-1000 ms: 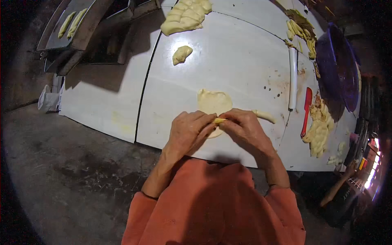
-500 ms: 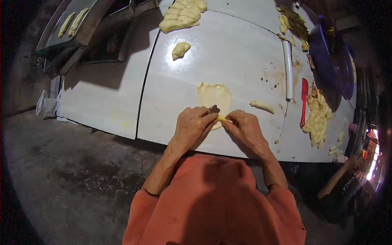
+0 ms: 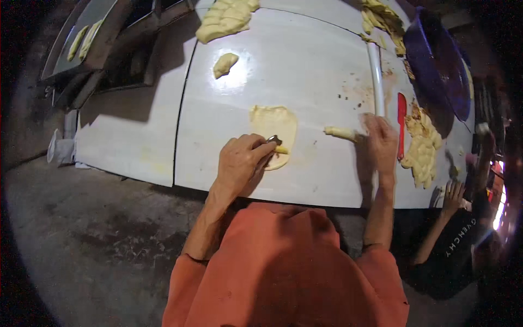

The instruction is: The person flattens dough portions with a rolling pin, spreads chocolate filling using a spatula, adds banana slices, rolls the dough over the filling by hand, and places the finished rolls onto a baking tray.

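A thin flattened piece of dough (image 3: 272, 120) lies in front of me on the table. My left hand (image 3: 239, 161) rests at its lower left, fingers and thumb pressed together. A dark glossy piece (image 3: 274, 140) pokes out at those fingertips; its kind is unclear. Beside it on the dough is a short yellow strip (image 3: 281, 149). My right hand (image 3: 381, 140) is away to the right, over the table near the white rolling pin (image 3: 376, 76). Motion smears its fingers, and no held thing shows. Just left of it lies a rolled dough piece (image 3: 341, 132).
A dough lump (image 3: 225, 65) and a larger scored dough mass (image 3: 227, 20) lie farther back. At right are a red spatula (image 3: 401, 120), more dough (image 3: 423, 147) and a purple basin (image 3: 433, 65). Metal trays (image 3: 101, 43) stand far left; another person's hand (image 3: 453, 196) is at the right edge.
My right hand has left the flattened dough and moved right, past the rolled piece. My left hand stays at the dough's lower left. The other person's hand now shows on the table edge.
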The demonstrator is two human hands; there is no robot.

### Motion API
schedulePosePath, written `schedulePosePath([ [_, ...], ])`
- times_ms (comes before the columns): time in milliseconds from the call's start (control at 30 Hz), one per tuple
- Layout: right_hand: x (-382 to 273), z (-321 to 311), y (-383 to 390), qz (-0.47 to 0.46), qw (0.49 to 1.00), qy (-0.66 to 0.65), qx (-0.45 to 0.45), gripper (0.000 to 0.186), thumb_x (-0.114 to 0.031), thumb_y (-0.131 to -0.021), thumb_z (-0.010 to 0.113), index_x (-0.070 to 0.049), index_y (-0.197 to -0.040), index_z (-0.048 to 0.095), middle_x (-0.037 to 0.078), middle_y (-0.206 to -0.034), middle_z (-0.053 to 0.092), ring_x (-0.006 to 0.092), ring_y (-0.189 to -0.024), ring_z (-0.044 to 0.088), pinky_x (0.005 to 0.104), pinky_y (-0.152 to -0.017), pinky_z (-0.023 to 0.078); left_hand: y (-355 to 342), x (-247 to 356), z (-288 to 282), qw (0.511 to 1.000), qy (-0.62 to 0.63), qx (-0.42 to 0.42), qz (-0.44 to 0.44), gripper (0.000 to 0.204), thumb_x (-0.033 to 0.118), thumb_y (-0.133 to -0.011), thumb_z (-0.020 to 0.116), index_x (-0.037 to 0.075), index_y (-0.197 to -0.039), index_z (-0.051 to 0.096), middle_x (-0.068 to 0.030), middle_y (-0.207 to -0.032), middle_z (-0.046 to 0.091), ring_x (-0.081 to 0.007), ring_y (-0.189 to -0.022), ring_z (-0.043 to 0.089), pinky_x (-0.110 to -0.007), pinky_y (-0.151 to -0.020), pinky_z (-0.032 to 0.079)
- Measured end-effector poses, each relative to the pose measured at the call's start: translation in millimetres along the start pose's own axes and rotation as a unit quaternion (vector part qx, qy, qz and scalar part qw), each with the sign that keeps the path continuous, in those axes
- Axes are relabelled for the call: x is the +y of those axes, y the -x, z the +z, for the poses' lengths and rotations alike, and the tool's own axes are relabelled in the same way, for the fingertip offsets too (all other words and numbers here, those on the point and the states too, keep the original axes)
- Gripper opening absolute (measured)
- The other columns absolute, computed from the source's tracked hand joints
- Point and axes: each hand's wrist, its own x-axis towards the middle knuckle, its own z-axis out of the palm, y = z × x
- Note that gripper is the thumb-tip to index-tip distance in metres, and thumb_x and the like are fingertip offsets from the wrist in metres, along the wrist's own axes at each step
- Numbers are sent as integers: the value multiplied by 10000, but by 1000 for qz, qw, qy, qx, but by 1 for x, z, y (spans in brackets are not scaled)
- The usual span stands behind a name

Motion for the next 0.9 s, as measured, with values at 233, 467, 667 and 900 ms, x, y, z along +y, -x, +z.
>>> schedulePosePath([
  [233, 104, -55, -68, -36, 957, 262, 117, 267, -261, -961, 660, -36, -1076, 748, 168, -1053, 721, 311, -946, 672, 419, -876, 524, 2, -9, -5, 999, -27, -26, 20, 277, 154, -761, 791, 198, -1035, 781, -5, -978, 735, -230, -885, 687, -377, -732, 521],
  [467, 70, -29, -50, -75, 950, 234, 191, 249, -238, -968, 636, -34, -1086, 717, 140, -1072, 695, 302, -980, 668, 410, -873, 517, 4, -13, -17, 999, -31, -42, 12, 258, 129, -758, 774, 197, -1007, 789, -13, -1011, 729, -237, -931, 693, -384, -788, 544],
  [667, -29, 54, 32, -287, 950, 73, -95, 281, -163, -887, 730, -101, -1157, 680, 102, -1045, 714, 288, -879, 725, 392, -742, 584, 6, -13, -27, 999, -2, -18, 37, 131, 163, -800, 784, 144, -925, 751, -14, -981, 693, -225, -882, 666, -377, -725, 526],
  [900, -45, 104, 63, -299, 930, 89, -196, 255, -215, -898, 750, -152, -1143, 726, 38, -1027, 661, 184, -803, 699, 325, -604, 555, 20, -25, -27, 995, 22, -52, 80, 187, 185, -776, 822, 145, -943, 750, -14, -934, 679, -220, -822, 661, -368, -691, 537],
])
